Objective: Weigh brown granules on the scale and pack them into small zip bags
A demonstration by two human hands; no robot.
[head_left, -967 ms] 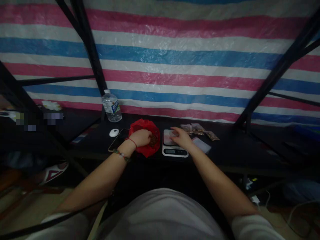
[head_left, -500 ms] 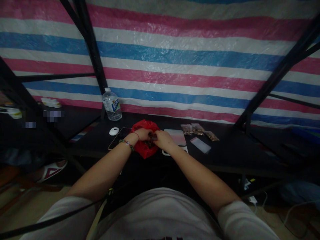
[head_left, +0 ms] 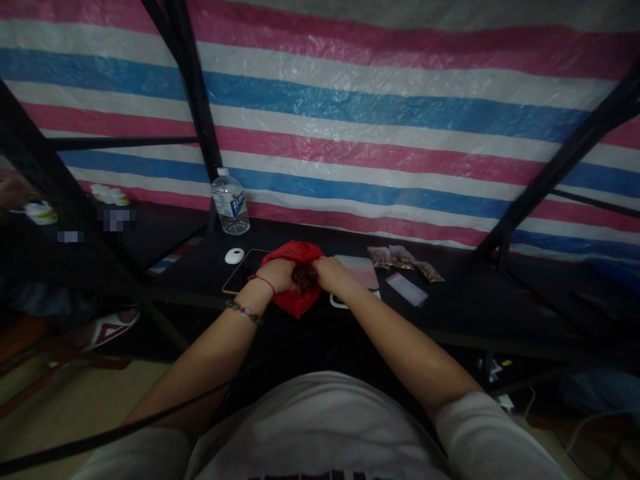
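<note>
A red plastic bag (head_left: 296, 307) stands at the table's front edge with its mouth spread wide. Small dark brown pieces (head_left: 304, 277) fill the opening; their kind is too blurred to tell. My left hand (head_left: 280, 273) is closed on the bag's left rim, its fingertips hidden by the red film and the contents. On the opposite side, my right hand (head_left: 330, 275) has its fingers curled round the right rim. To the right lie several small clear packets (head_left: 400, 257) of brown pieces and a flat, pale zip bag (head_left: 407, 289).
A clear plastic bottle (head_left: 231, 203), a white computer mouse (head_left: 235, 256) and a dark phone-like slab (head_left: 245, 270) are left of the bag. Beside my right hand lies a pale pink-grey flat case (head_left: 363, 271). Dark metal posts (head_left: 197, 100) frame the table before a striped sheet (head_left: 370, 140).
My hands have moved apart from over the middle of the red bag to its two sides. More of the brown contents shows between them. The view has shifted slightly.
</note>
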